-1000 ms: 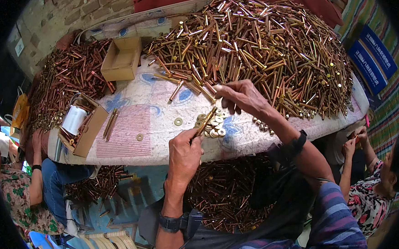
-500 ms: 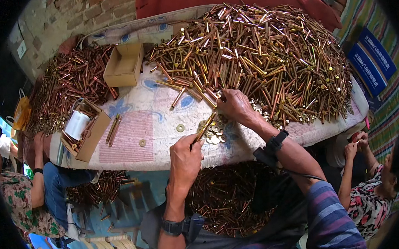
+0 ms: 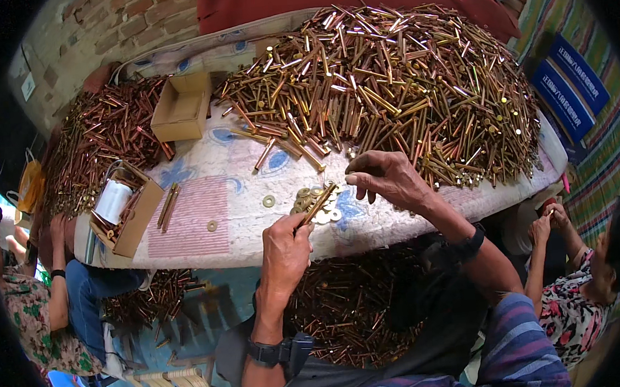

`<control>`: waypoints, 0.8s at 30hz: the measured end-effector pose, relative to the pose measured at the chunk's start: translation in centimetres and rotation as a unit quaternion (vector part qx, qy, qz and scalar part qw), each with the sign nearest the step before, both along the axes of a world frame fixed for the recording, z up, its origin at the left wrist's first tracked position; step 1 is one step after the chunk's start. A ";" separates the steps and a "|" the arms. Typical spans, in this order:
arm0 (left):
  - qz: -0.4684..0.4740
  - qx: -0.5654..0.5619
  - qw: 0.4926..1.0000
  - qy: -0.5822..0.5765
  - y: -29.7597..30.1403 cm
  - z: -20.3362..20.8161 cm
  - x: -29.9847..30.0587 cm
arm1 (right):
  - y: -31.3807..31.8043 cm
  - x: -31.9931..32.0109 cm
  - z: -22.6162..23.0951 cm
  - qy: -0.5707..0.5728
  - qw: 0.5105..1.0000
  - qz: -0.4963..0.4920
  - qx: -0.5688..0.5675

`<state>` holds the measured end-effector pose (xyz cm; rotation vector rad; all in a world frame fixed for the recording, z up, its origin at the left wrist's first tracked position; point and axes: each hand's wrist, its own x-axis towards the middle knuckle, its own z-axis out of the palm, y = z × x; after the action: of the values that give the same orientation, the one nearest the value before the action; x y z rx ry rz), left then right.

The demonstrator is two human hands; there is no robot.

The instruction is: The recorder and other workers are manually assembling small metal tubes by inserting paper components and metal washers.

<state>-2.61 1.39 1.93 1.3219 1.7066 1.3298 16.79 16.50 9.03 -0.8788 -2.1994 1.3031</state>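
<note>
My left hand (image 3: 287,255) is closed around a brass-coloured bolt (image 3: 320,204), which points up and to the right. Beneath the bolt's tip lies a small heap of flat round washers (image 3: 334,215). To the right of them, my right hand (image 3: 393,178) hovers just in front of the large bolt pile (image 3: 388,82). Its thumb and forefinger are apart, and I see nothing between them. Small nuts (image 3: 458,179) lie along the pile's near edge, partly behind the right hand.
An empty cardboard box (image 3: 184,109) stands left of the big pile, near a second bolt pile (image 3: 101,142). Another box (image 3: 130,218) holds a white cylinder and bolts. People sit at the left and right. More bolts (image 3: 359,304) lie below the table edge.
My right hand has drawn back from the pile's near edge, and its fingers have spread. My left hand still holds the bolt over the washers. The whole view has shifted slightly.
</note>
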 end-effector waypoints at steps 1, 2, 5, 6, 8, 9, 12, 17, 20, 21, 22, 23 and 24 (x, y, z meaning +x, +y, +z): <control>-0.004 -0.003 1.000 0.006 0.1 -0.1 0.1 | -0.2 0.2 0.1 0.006 1.000 -0.002 0.002; -0.006 -0.004 1.000 0.005 0.1 -0.2 0.2 | -0.4 0.4 0.2 0.006 1.000 -0.004 0.001; -0.014 0.006 1.000 0.019 0.2 -0.5 0.2 | -1.2 0.3 0.8 0.021 1.000 -0.005 0.007; -0.014 0.000 1.000 0.021 0.1 -0.4 0.2 | -1.1 0.2 0.4 0.022 1.000 -0.005 0.005; -0.017 -0.007 1.000 0.021 0.1 -0.3 0.3 | -1.0 0.1 -0.3 0.072 0.997 0.021 -0.001; -0.016 -0.006 1.000 0.018 0.1 -0.1 0.3 | -0.9 0.2 -0.2 0.059 0.998 0.029 -0.017; -0.010 -0.001 1.000 0.023 -0.1 -0.2 0.1 | -1.1 0.1 -0.2 0.040 0.999 0.030 -0.010; -0.009 0.005 1.000 0.020 -0.4 -0.3 -0.4 | -0.9 0.1 -1.4 0.047 0.998 0.033 -0.034; 0.001 0.003 1.000 0.006 -0.8 0.2 -0.5 | -1.4 0.0 -1.2 0.054 0.996 0.038 -0.053; 0.004 0.004 1.000 0.008 -0.8 0.3 -0.5 | -1.5 0.0 -1.0 0.046 0.997 0.038 -0.056; 0.006 0.004 1.000 0.008 -0.8 0.3 -0.5 | -1.5 0.0 -1.1 0.037 0.997 0.037 -0.060; 0.004 0.005 1.000 0.009 -0.8 0.3 -0.5 | -1.4 0.1 -1.3 0.041 0.997 0.040 -0.055; 0.006 -0.004 1.000 0.008 -0.9 0.3 -0.5 | -1.6 0.1 -1.3 0.042 0.997 0.037 -0.053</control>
<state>-3.11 0.54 2.24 1.3228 1.7323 1.3210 16.92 14.94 7.77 -0.7722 -2.1323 1.4762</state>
